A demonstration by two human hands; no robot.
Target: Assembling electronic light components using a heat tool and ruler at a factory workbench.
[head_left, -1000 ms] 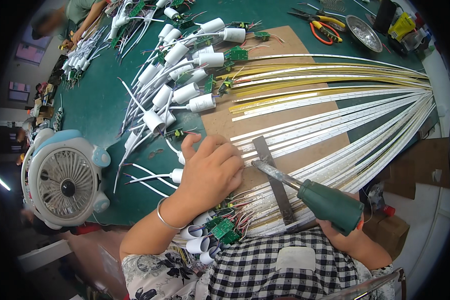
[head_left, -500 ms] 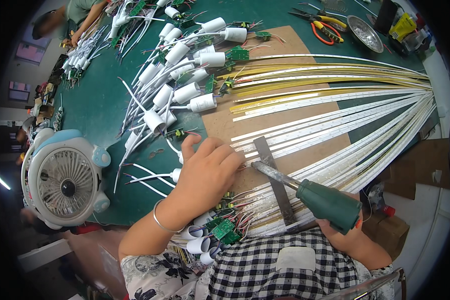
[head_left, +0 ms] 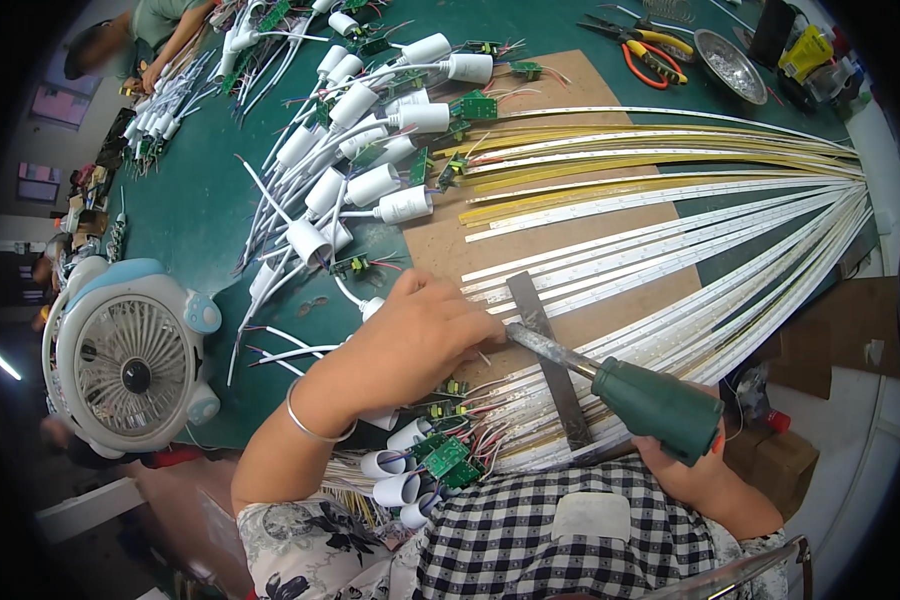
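My right hand grips the green handle of a soldering iron at the lower right. The iron's metal tip reaches the fingertips of my left hand. My left fingers are closed together over the ends of the white LED strips; a thin wire end shows below them, but what they pinch is hidden. A dark flat metal bar lies across the strips, under the iron. Below my left wrist are white lamp caps with green circuit boards and thin wires.
More white lamp caps with boards and cables are heaped beyond my left hand. A white fan stands at left. Pliers and a metal bowl lie far right, on the green table. Another person sits far left.
My left hand has shifted right toward the iron's tip, and its raised finger has come down. My right hand and the iron have stayed nearly in place.
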